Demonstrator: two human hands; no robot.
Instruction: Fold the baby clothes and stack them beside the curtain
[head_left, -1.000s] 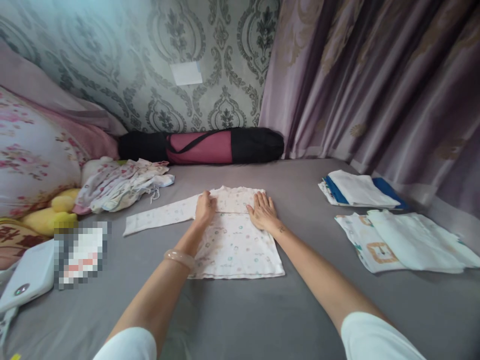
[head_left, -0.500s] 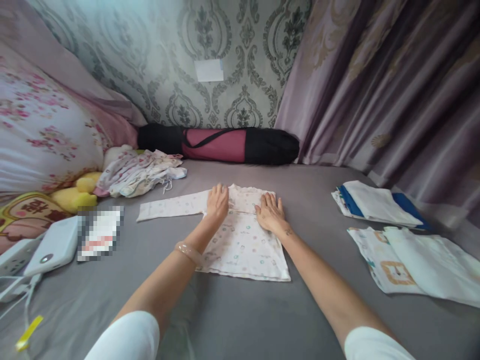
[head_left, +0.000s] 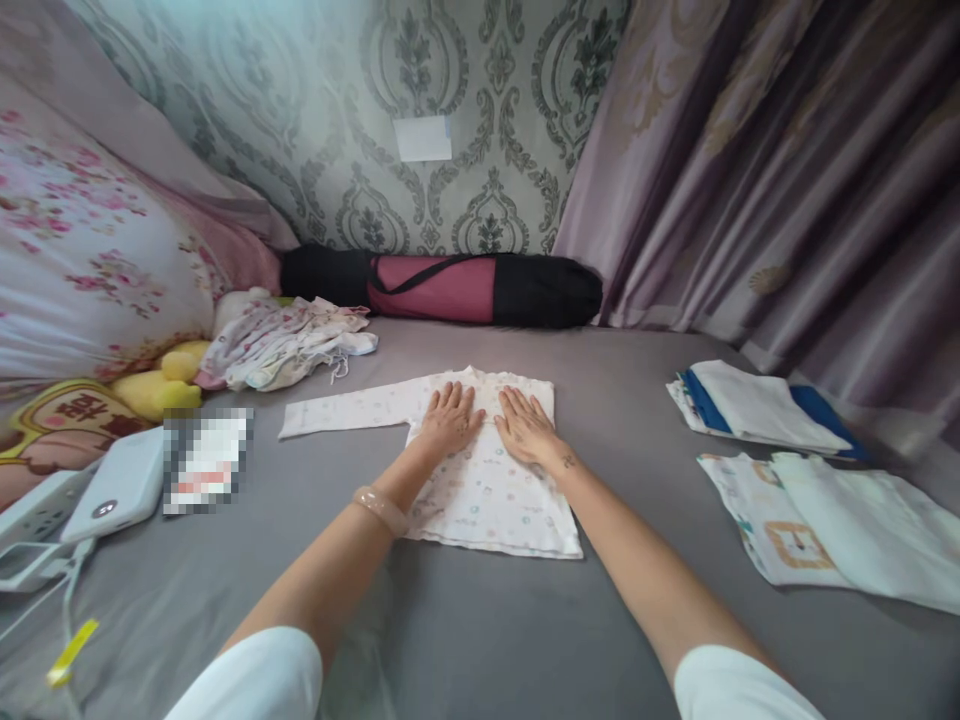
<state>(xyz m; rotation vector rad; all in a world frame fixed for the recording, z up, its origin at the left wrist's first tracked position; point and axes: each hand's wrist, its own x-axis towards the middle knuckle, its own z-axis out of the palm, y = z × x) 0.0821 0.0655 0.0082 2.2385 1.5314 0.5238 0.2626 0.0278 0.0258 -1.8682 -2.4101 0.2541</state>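
A small white long-sleeved shirt (head_left: 495, 500) with a faint coloured print lies flat on the grey sheet in front of me. One sleeve stretches out to the left; the other is folded across the chest, partly under my hands. My left hand (head_left: 452, 418) rests flat on the upper left of the shirt, fingers spread, a pale bangle on its wrist. Beside it my right hand (head_left: 526, 427) presses flat on the upper right, its fingers also stretched out. Neither hand grips the cloth.
Folded clothes (head_left: 765, 410) and a lion-print cloth (head_left: 799, 545) lie at the right. Crumpled clothes (head_left: 289, 340), a yellow plush toy (head_left: 161, 385), a white power bank (head_left: 120, 488) and a power strip (head_left: 41, 510) are at the left. A black-and-maroon roll bag (head_left: 442, 288) lies along the wall.
My left hand has slid right from the sleeve's base onto the chest, fingers now spread. My right hand has shifted left, so the two hands are closer together.
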